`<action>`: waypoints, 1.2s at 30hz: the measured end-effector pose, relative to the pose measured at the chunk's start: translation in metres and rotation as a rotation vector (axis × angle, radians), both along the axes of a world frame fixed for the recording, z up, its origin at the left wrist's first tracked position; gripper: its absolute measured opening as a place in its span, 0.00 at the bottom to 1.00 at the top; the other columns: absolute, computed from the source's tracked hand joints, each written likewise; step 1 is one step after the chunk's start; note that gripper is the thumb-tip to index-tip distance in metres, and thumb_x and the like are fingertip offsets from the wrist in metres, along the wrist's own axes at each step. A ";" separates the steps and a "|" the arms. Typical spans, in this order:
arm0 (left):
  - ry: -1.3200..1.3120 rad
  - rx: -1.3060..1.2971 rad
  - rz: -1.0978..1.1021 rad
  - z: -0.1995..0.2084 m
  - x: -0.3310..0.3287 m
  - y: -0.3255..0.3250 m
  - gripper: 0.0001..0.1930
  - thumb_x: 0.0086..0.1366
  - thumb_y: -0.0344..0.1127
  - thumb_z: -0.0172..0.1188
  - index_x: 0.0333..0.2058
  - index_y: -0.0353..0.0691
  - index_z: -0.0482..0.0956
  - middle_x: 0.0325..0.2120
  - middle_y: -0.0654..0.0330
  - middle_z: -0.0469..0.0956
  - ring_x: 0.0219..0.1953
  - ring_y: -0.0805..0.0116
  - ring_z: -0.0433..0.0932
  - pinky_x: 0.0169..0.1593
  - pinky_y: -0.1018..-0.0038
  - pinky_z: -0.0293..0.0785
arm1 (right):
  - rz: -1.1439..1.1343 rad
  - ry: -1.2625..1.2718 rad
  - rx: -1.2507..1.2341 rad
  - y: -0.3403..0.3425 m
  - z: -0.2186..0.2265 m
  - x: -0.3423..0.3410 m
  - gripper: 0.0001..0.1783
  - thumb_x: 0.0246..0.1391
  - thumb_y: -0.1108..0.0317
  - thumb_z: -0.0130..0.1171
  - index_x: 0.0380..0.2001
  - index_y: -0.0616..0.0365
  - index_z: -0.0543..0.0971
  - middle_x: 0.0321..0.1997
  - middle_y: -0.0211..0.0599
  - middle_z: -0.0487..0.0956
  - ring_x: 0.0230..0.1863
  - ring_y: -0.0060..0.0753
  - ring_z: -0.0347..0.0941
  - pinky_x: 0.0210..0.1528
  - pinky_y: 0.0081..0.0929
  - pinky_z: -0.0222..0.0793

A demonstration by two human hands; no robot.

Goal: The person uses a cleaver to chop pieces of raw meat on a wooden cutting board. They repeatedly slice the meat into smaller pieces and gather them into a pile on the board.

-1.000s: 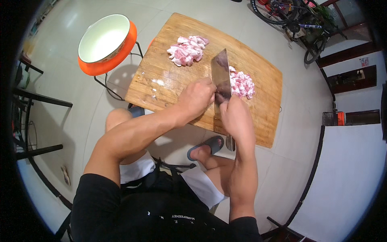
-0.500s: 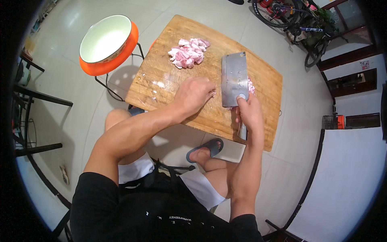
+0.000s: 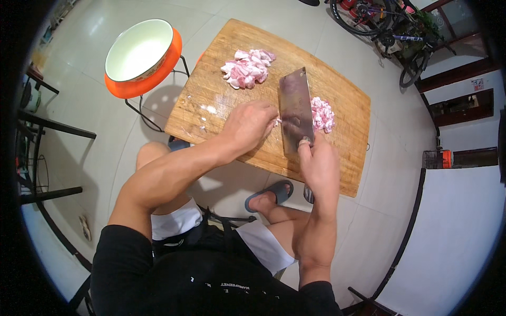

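My right hand [image 3: 320,160] is closed round the handle of a broad cleaver [image 3: 296,111], thumb and finger against the base of its blade. The blade is tilted, its edge close to a small bit of pale pink meat [image 3: 277,121] at my left fingertips. My left hand [image 3: 251,124] is closed, fingers curled, pressing that bit on the wooden cutting board [image 3: 211,63]. Diced pink-and-white meat [image 3: 322,114] lies right of the blade, partly hidden by it. A pile of larger meat pieces [image 3: 247,68] sits toward the far left of the board.
Left of the board, a white enamel bowl [image 3: 139,50] rests on an orange stool [image 3: 124,90] with black metal legs. Small white scraps [image 3: 203,127] dot the board's left side. A bicycle [image 3: 392,37] stands at the far right. My slippered foot [image 3: 269,197] is beneath the board.
The cleaver has moved left and turned, from lying flatter over the diced meat to standing steeper beside my left fingers. More of the diced meat now shows. My left hand has barely moved.
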State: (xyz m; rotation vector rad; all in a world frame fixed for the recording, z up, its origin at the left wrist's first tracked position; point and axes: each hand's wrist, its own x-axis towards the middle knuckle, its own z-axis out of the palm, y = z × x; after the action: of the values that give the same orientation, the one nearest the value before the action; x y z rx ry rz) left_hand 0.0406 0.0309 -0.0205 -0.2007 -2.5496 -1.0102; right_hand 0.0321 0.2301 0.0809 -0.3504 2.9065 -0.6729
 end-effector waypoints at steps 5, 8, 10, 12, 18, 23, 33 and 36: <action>-0.043 -0.034 0.004 0.006 0.000 0.006 0.05 0.64 0.32 0.67 0.33 0.36 0.85 0.33 0.49 0.82 0.41 0.44 0.84 0.46 0.50 0.81 | 0.030 0.012 0.055 -0.001 -0.003 0.002 0.15 0.67 0.64 0.56 0.40 0.69 0.82 0.35 0.72 0.83 0.41 0.78 0.81 0.47 0.66 0.76; -0.083 -0.038 0.006 0.003 -0.002 0.009 0.05 0.62 0.32 0.68 0.33 0.37 0.85 0.34 0.49 0.83 0.41 0.43 0.84 0.45 0.50 0.81 | 0.057 -0.009 0.079 -0.003 -0.003 0.004 0.17 0.68 0.64 0.55 0.40 0.71 0.81 0.36 0.73 0.83 0.42 0.79 0.81 0.49 0.67 0.76; -0.098 -0.032 0.003 0.001 -0.003 0.011 0.05 0.61 0.31 0.69 0.33 0.37 0.85 0.34 0.48 0.83 0.41 0.42 0.85 0.45 0.49 0.81 | 0.077 -0.040 0.110 -0.006 0.000 0.005 0.17 0.68 0.64 0.54 0.40 0.72 0.81 0.37 0.74 0.83 0.44 0.79 0.81 0.50 0.67 0.76; -0.087 -0.020 0.008 -0.001 -0.004 0.013 0.05 0.60 0.31 0.70 0.33 0.37 0.85 0.33 0.48 0.83 0.40 0.41 0.85 0.45 0.48 0.81 | 0.097 -0.083 0.161 -0.012 0.002 0.003 0.17 0.68 0.64 0.54 0.40 0.73 0.81 0.39 0.75 0.83 0.45 0.79 0.81 0.52 0.67 0.75; -0.079 -0.028 -0.005 -0.001 -0.004 0.012 0.05 0.59 0.30 0.69 0.31 0.35 0.84 0.33 0.47 0.83 0.40 0.41 0.84 0.44 0.48 0.81 | 0.091 -0.083 0.128 -0.029 -0.015 -0.032 0.19 0.67 0.63 0.54 0.43 0.73 0.81 0.42 0.76 0.83 0.49 0.80 0.80 0.55 0.67 0.74; -0.013 -0.075 -0.083 0.006 0.011 0.017 0.04 0.61 0.30 0.67 0.32 0.36 0.84 0.33 0.48 0.82 0.39 0.42 0.85 0.43 0.49 0.81 | -0.010 -0.232 -0.143 -0.014 -0.031 -0.059 0.18 0.66 0.65 0.53 0.42 0.73 0.80 0.31 0.63 0.84 0.29 0.60 0.85 0.35 0.55 0.80; -0.048 -0.062 0.080 -0.007 -0.016 0.005 0.07 0.68 0.36 0.69 0.36 0.39 0.85 0.33 0.51 0.83 0.39 0.45 0.85 0.43 0.53 0.81 | -0.068 -0.342 -0.247 0.023 -0.012 -0.041 0.15 0.69 0.65 0.52 0.41 0.69 0.80 0.19 0.41 0.77 0.15 0.36 0.76 0.22 0.41 0.73; -0.073 -0.037 0.067 -0.002 -0.015 0.006 0.06 0.68 0.35 0.68 0.37 0.38 0.85 0.34 0.50 0.84 0.40 0.45 0.85 0.43 0.52 0.81 | -0.083 -0.279 -0.216 0.021 -0.007 -0.031 0.15 0.70 0.65 0.53 0.41 0.69 0.80 0.20 0.45 0.78 0.16 0.38 0.77 0.24 0.42 0.74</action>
State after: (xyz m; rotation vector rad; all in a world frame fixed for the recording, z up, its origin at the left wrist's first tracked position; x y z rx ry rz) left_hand 0.0259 0.0366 -0.0227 -0.0896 -2.6240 -0.9621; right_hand 0.0012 0.2508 0.0735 -0.1442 2.6024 -0.9677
